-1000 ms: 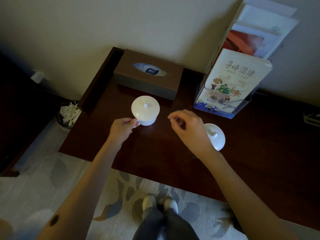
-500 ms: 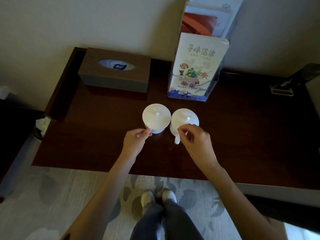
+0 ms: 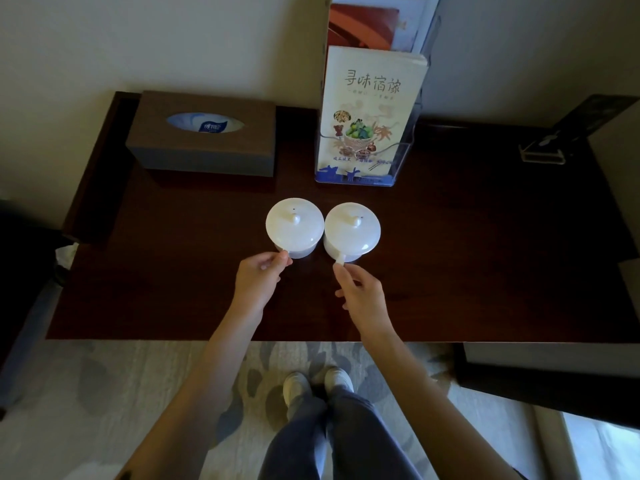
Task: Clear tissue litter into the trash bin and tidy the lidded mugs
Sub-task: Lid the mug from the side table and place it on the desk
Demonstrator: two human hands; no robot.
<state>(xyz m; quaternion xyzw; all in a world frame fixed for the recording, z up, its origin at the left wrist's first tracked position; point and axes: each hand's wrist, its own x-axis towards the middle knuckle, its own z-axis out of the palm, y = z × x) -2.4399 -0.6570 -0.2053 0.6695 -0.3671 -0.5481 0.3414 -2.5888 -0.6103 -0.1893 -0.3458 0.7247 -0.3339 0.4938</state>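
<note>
Head view shows the mug-tidying step: two lidded mugs [image 3: 323,227] sit side by side, almost touching, mid-surface [image 3: 485,254]. Left hand [image 3: 260,281] pinches the left mug's handle; right hand [image 3: 362,292], fingers loosely curled, seems to touch the other's. Next comes a small handle alignment, then letting go. Tissue in the bin [image 3: 64,258] barely shows.

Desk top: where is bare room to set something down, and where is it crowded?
Free: the wide right side of the desk, and the left front below the tissue box. Crowded: the middle, where two lidded mugs sit before the brochure holder.
</note>
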